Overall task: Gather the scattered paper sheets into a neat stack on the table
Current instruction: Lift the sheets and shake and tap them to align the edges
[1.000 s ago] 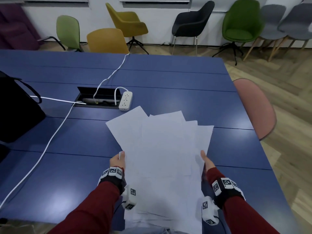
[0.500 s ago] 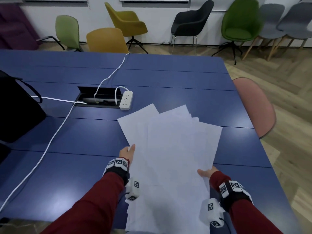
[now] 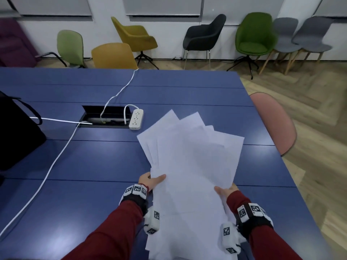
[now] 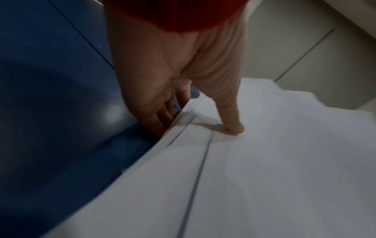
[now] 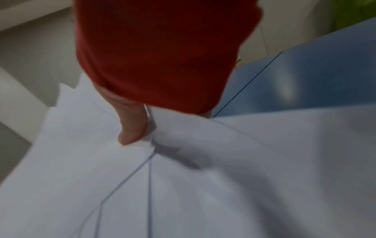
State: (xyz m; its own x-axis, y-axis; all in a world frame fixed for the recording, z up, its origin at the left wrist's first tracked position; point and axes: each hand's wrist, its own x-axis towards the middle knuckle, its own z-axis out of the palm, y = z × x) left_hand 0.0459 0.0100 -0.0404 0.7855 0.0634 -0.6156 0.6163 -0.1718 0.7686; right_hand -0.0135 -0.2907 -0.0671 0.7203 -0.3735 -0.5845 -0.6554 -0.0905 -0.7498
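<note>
while both hands lift them above the blue table (image 3: 93, 162), the paper sheets (image 3: 191, 166) fan out unevenly, their far corners splayed. left hand (image 3: 150, 181) pinches the fan's left edge, thumb on top and fingers (image 4: 168, 112) curled beneath. right hand (image 3: 225, 191) pinches the right edge, thumb pressed on top; its fingers are hidden under the paper. white power strip (image 3: 136, 119) lies just beyond.

Head camera looks forward and down across the table (image 3: 187, 87). Both wrist cameras sit close, facing along each thumb onto the shared paper sheets (image 4: 264, 161).
</note>
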